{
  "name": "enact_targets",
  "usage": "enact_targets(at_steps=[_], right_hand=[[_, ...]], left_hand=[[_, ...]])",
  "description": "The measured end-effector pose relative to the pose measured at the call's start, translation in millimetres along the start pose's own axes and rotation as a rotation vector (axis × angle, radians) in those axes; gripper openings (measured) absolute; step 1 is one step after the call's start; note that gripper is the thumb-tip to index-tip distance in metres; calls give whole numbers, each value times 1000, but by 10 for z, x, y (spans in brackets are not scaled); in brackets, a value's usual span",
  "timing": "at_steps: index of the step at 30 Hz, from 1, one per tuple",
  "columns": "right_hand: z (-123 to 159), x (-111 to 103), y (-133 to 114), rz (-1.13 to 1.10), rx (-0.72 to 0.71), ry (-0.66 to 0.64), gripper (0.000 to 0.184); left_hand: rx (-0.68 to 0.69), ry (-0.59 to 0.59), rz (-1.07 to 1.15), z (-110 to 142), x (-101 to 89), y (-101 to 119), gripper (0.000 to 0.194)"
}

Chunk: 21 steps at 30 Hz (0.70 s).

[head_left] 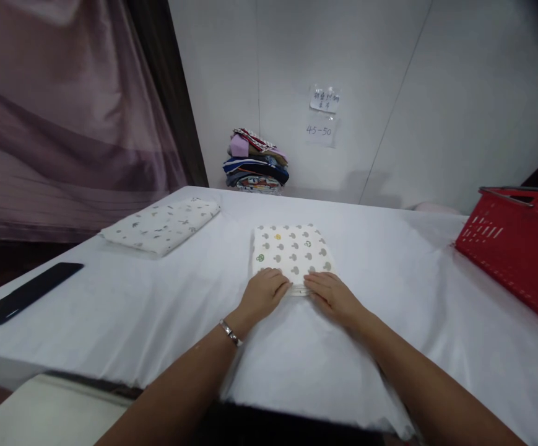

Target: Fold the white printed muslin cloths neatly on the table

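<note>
A small folded cloth (291, 249), cream with grey mushroom-like prints, lies in the middle of the white-covered table (389, 260). My left hand (263, 293) rests on its near left edge, fingers curled down onto the fabric. My right hand (331, 295) lies on its near right edge, fingers flat and together, pressing the cloth. The two hands almost meet at the near edge. A metal bracelet (230, 332) circles my left wrist.
A second folded white patterned cloth (161, 225) lies at the left rear. A dark flat strip (22, 293) sits near the left edge. A red plastic basket (517, 244) stands at the right. A stack of folded clothes (255, 161) leans by the wall under paper notes (324, 114).
</note>
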State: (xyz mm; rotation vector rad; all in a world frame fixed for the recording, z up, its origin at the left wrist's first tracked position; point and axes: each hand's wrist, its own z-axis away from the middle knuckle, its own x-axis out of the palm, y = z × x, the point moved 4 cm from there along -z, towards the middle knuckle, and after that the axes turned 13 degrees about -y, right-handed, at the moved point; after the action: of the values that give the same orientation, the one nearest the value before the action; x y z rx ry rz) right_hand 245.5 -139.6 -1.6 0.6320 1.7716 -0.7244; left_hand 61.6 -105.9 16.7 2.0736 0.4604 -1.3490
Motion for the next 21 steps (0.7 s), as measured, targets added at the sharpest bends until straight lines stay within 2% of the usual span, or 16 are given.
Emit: enact_targets(at_steps=[2,4,9,13,15,17,19,21], right_hand=[[-11,4,0,10,3,3,34],[-15,8,2,13,6,18,33],[15,21,10,-28,25,83,32],[-11,-22,9,-116,62,56,29],[-93,-91,20,-163,92,33,30],[-224,-199,69,-191,147,65,31],[-387,-301,157,-181,205,117,35],[-545,-332,273,-131,271,112,43]], left_hand=[[2,65,22,0,-27,17,27],[25,57,-7,-4,-5,60,30],[46,-158,-144,13,216,133,46],[47,-218,-196,52,328,121,49],[50,-223,-206,61,342,117,50],[52,-231,-217,63,338,121,51],[47,-242,-229,62,326,130,52],[42,-259,-233,63,316,138,53]])
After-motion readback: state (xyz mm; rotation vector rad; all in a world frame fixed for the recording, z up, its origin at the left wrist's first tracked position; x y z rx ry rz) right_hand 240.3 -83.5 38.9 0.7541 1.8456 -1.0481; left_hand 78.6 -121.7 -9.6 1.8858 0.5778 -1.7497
